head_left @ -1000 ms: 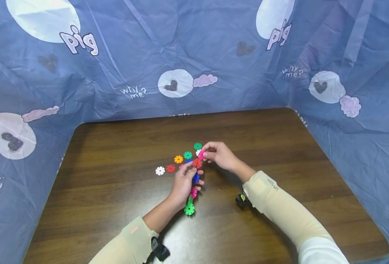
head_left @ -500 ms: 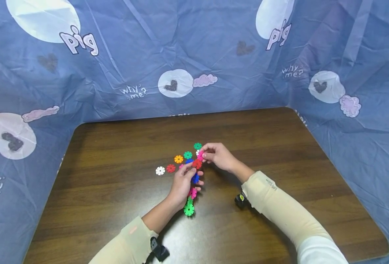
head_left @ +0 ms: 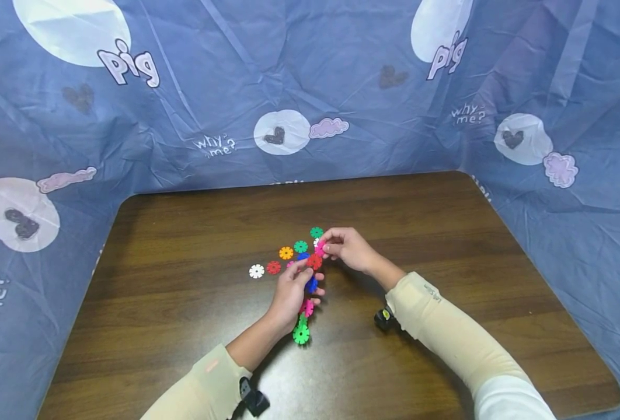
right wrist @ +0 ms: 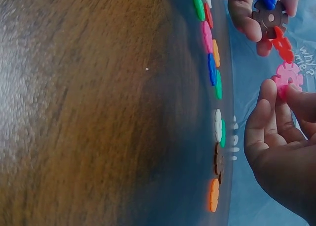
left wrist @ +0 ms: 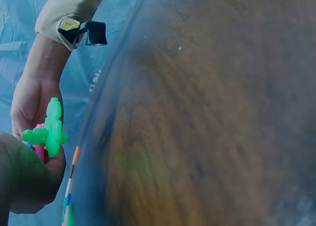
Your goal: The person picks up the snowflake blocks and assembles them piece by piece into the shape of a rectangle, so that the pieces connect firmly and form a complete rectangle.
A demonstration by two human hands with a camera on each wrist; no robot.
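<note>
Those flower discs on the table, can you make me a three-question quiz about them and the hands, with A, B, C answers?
1. Where does the white disc lie among the loose discs on the table?
A. at the left end of the row
B. beside the right sleeve
C. at the table's near edge

2. What colour is the disc at the low end of the joined chain?
A. orange
B. green
C. white

3. What is the right hand doing?
A. lying flat on the table
B. hanging open and idle
C. pinching a pink disc

Answers:
1. A, it sits leftmost, next to the red disc.
2. B, the green disc hangs below the left hand.
3. C, the right wrist view shows fingertips gripping it.
</note>
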